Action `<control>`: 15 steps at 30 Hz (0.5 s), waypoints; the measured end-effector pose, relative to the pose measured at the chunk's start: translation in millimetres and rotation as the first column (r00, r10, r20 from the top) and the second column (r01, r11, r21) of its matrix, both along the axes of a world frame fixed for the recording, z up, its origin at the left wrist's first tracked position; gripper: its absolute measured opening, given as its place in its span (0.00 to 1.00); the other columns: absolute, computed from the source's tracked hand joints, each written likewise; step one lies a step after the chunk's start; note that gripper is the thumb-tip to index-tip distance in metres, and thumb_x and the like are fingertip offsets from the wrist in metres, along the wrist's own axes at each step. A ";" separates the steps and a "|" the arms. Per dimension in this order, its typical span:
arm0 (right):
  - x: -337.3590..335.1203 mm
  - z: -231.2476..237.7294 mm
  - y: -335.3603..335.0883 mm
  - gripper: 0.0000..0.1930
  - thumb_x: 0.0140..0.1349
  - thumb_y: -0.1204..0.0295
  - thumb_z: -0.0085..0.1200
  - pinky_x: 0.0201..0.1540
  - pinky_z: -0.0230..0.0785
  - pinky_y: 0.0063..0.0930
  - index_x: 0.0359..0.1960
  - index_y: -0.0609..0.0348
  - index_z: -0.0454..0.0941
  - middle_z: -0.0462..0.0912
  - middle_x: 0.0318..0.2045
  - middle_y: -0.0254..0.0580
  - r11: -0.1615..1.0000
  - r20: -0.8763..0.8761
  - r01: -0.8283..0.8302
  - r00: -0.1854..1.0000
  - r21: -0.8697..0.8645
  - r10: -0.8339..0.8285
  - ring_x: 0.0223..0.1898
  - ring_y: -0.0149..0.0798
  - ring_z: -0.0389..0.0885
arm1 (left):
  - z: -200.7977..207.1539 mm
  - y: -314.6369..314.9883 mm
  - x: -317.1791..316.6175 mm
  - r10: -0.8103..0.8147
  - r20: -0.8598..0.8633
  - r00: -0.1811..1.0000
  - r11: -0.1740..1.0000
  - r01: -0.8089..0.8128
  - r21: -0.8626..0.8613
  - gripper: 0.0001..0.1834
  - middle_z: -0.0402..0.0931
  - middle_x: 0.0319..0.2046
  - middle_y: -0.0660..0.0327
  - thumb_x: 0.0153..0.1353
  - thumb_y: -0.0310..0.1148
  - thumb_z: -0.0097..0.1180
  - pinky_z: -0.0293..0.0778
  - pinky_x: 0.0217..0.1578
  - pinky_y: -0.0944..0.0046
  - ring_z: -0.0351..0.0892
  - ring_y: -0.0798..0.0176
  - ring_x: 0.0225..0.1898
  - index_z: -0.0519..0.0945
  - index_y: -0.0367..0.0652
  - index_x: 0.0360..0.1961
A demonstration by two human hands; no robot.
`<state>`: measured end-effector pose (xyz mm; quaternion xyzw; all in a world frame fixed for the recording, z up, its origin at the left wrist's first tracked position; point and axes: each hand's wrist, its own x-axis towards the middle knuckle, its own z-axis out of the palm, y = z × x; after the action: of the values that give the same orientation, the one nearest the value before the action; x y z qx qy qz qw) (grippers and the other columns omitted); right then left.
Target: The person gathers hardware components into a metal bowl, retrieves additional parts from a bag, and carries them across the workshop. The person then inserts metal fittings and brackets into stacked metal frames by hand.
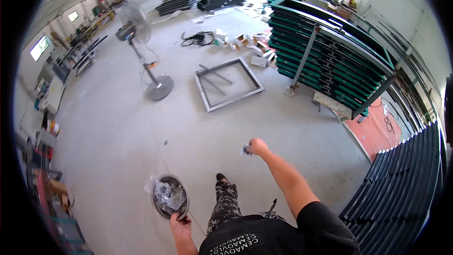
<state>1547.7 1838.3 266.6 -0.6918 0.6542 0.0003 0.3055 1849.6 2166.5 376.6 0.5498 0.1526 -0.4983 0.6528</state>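
My left hand (pixel 181 227) grips the near rim of a round dark metal bowl (pixel 184 190), held low at my left side. Inside it lie crumpled clear plastic bags (pixel 170 195), and some plastic pokes past the far-left rim. What the bags contain is too small to make out. Out in front, my right arm is stretched forward over the floor. The right hand (pixel 258 147) is closed on a small clear plastic bag (pixel 246 149) with something dark in it.
A standing fan (pixel 160 88) is ahead on the left. A rectangular metal frame (pixel 231 103) lies on the floor with two loose bars inside. At right, green-black frames (pixel 325 52) are stacked on a rack, with dark profiles (pixel 401 179) nearer me. Boxes (pixel 259 61) and a black cable (pixel 198 39) lie farther off.
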 end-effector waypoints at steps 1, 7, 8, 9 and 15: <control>4.8 -22.8 -14.9 0.14 0.43 0.61 0.54 0.38 0.72 0.37 0.29 0.56 0.80 0.80 0.31 0.48 0.997 -0.026 -0.010 1.000 0.080 0.012 0.36 0.46 0.79 | -3.3 -30.4 14.8 0.030 -0.003 1.000 0.999 -0.030 0.034 0.08 0.72 0.22 0.59 0.48 0.32 0.47 0.65 0.19 0.69 0.69 0.65 0.22 0.71 0.39 0.29; -34.9 -93.3 7.0 0.22 0.47 0.54 0.53 0.44 0.70 0.37 0.36 0.59 0.78 0.78 0.39 0.52 0.943 -0.291 -0.070 0.941 0.327 0.170 0.42 0.48 0.77 | 25.0 -210.1 83.4 -0.097 0.094 0.991 0.995 0.098 -0.004 0.10 0.73 0.23 0.58 0.50 0.32 0.49 0.66 0.21 0.66 0.70 0.63 0.22 0.73 0.36 0.30; -37.6 -61.6 10.1 0.18 0.47 0.62 0.53 0.42 0.70 0.39 0.40 0.56 0.74 0.77 0.42 0.48 0.894 -0.235 -0.045 0.958 0.446 0.165 0.40 0.50 0.77 | 31.1 -240.7 94.3 -0.148 0.131 0.980 0.988 0.153 -0.034 0.09 0.74 0.24 0.58 0.51 0.32 0.49 0.66 0.22 0.66 0.71 0.63 0.22 0.73 0.36 0.29; -72.5 -99.4 34.0 0.20 0.48 0.61 0.52 0.42 0.70 0.40 0.42 0.57 0.73 0.77 0.42 0.49 0.835 -0.268 0.009 0.949 0.551 0.166 0.42 0.52 0.76 | 41.3 -278.5 97.2 -0.204 0.145 0.968 0.975 0.214 -0.055 0.09 0.74 0.24 0.58 0.51 0.31 0.49 0.66 0.22 0.66 0.71 0.63 0.23 0.73 0.36 0.29; -96.7 -122.0 73.2 0.25 0.54 0.49 0.42 0.46 0.64 0.34 0.39 0.56 0.78 0.79 0.36 0.43 0.343 -0.163 0.060 0.946 0.937 0.282 0.39 0.38 0.75 | 49.4 -463.6 119.3 -0.272 0.184 0.945 0.956 0.287 -0.057 0.09 0.75 0.28 0.59 0.53 0.30 0.46 0.67 0.22 0.66 0.71 0.64 0.25 0.72 0.38 0.34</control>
<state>1451.1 1911.4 144.6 -0.4286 0.5250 0.4973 0.5416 1968.9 1702.9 425.9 0.5796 -0.0055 -0.5419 0.6086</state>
